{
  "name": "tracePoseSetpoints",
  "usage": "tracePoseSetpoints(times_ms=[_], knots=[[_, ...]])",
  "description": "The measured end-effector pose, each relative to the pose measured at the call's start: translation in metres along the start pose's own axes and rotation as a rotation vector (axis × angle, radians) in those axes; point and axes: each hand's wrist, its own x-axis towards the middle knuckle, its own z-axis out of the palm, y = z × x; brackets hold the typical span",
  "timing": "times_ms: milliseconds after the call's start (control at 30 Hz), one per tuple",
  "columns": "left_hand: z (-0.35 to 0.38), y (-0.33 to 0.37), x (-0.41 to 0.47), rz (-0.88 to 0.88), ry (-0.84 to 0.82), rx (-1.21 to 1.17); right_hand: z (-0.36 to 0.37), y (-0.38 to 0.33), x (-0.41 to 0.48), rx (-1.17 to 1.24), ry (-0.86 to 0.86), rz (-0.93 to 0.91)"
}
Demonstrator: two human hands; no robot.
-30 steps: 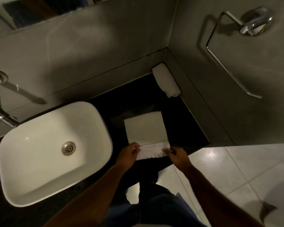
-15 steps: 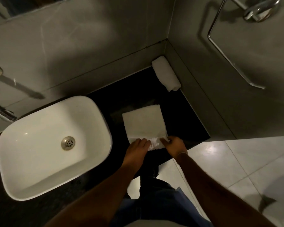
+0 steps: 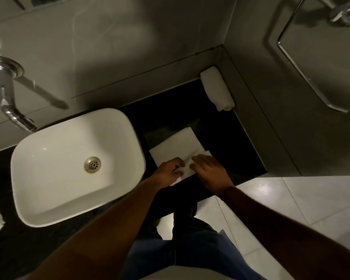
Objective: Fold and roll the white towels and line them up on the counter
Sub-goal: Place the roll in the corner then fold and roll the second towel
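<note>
A folded white towel (image 3: 177,145) lies flat on the black counter (image 3: 230,142), right of the basin. Its near end is rolled up under my hands. My left hand (image 3: 168,171) presses on the roll's left part with curled fingers. My right hand (image 3: 209,172) lies over the right part, fingers bent onto the cloth. A finished rolled white towel (image 3: 217,90) rests in the far right corner against the wall.
A white basin (image 3: 77,164) fills the counter's left side, with a chrome tap (image 3: 7,98) on the wall above it. A chrome towel ring (image 3: 303,63) hangs on the right wall. The counter's front edge runs just behind my wrists; pale floor tiles (image 3: 291,209) lie below.
Both hands have moved forward over the towel, rolling its near end further up. The flat part showing is shorter, and the view has shifted closer.
</note>
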Motion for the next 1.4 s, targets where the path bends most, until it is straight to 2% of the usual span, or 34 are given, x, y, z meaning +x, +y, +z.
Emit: tracePoseSetpoints(times_ms=[67,133,267,333,400,533,700,800,867,967,1033,1133,1300,1400], knots=[[0.000,-0.006,-0.003,-0.015,-0.030,-0.010,-0.006,0.001,0.009,0.039,-0.086,0.017],[0.004,-0.010,-0.010,0.049,0.035,0.059,-0.012,0.005,0.014,0.115,-0.167,0.016],[0.025,-0.020,-0.025,0.339,0.304,0.682,-0.026,0.005,0.025,0.413,-0.380,0.174],[0.033,-0.022,-0.033,0.338,0.303,0.868,-0.024,0.002,0.025,0.483,-0.456,0.265],[0.037,-0.025,-0.033,0.333,0.298,0.919,-0.015,-0.004,0.020,0.437,-0.405,0.283],[0.030,-0.022,-0.025,0.344,0.324,0.861,-0.003,-0.020,0.015,0.059,-0.130,0.229],[0.009,-0.010,-0.019,0.309,0.254,0.661,0.005,-0.028,-0.001,0.013,-0.126,0.080],[-0.002,-0.005,-0.015,0.246,0.215,0.534,-0.001,-0.026,0.011,0.081,-0.115,0.100],[-0.006,-0.004,-0.015,0.250,0.201,0.508,-0.014,-0.024,0.026,0.174,-0.174,0.142],[-0.009,-0.012,-0.021,0.262,0.177,0.571,-0.030,-0.013,0.042,0.453,-0.343,0.303],[-0.005,-0.019,-0.024,0.287,0.143,0.675,-0.030,-0.007,0.047,0.554,-0.412,0.343],[0.002,-0.028,-0.022,0.336,0.174,0.703,-0.030,-0.011,0.045,0.564,-0.414,0.400],[-0.010,-0.005,-0.018,0.245,0.109,0.660,-0.030,-0.011,0.034,0.439,-0.394,0.508],[-0.016,0.003,-0.011,0.197,0.115,0.621,-0.023,-0.012,0.019,0.405,-0.257,0.487]])
